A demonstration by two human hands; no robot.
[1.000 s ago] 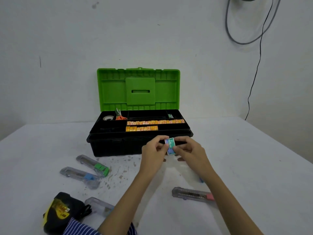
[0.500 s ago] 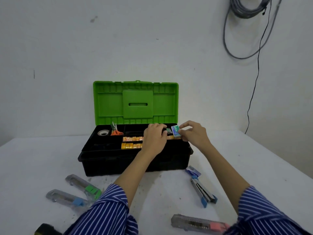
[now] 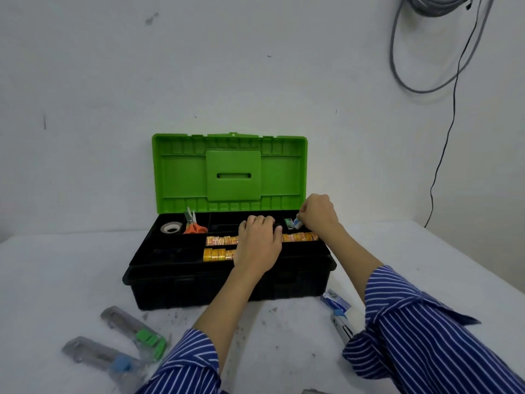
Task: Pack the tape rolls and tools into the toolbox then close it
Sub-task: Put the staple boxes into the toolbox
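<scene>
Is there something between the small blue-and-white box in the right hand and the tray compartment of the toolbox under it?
Nothing visible blocks it. The right hand pinches the small blue-and-white box at the back right compartment of the black toolbox tray, beside a small green box lying there. The left hand rests further left.

Bare workroom: scuffed white wall (image 3: 255, 66), hanging cable coil (image 3: 420, 52), white table (image 3: 426, 251).

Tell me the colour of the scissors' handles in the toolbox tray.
Orange, on the scissors, seen in the head view.
</scene>
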